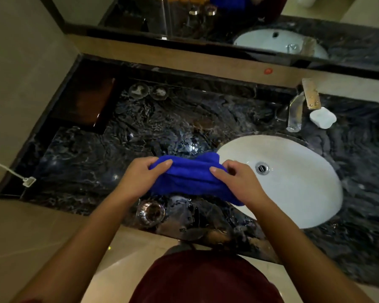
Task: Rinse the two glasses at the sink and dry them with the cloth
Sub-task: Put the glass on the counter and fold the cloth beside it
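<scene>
Cloth point(190, 178), blue and bunched, is gripped at its ends by left hand point(140, 174) and right hand point(239, 182), beside the sink point(293, 193). One glass point(150, 213) stands at the tabletop's point(85, 162) front edge, below the cloth. No writing can be read.

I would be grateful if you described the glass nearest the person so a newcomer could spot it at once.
Start at the white oval sink in the dark marble counter. Go left along the counter's front edge, under the blue cloth both hands hold. The clear glass stands there alone, upright; two similar clear pieces sit far back by the wall.
</scene>
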{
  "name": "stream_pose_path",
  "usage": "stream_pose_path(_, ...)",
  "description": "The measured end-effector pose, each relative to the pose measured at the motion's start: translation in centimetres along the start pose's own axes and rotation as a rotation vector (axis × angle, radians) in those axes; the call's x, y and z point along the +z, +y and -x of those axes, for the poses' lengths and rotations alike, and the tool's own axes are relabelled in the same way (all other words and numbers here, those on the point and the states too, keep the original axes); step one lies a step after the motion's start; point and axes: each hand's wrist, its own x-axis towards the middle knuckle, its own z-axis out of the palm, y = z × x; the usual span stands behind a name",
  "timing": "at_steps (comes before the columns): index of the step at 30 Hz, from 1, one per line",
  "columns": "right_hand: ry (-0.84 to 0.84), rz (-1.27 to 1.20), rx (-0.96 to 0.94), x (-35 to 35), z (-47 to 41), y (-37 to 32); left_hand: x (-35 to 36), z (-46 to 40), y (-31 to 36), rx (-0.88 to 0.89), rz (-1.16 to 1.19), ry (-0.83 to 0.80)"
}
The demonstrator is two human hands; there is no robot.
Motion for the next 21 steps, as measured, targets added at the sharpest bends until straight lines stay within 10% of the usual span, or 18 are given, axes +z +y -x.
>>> stream_pose_path(9,-0.069,-0.299,0.041,-0.1,-1.0,0.5,1.2,-0.7,-1.5,0.138,-0.034,0.145)
stream_pose_path(16,-0.503,-0.08,0.12,-0.8,-1.8,3.5,2.0,-1.0,-3.4,-0.122,0.218,0.085)
stream_pose_path(21,-0.368,-0.11,0.141,0.5,-4.9,4.9,1.8,-4.2,-4.8,-0.281,0.208,0.026)
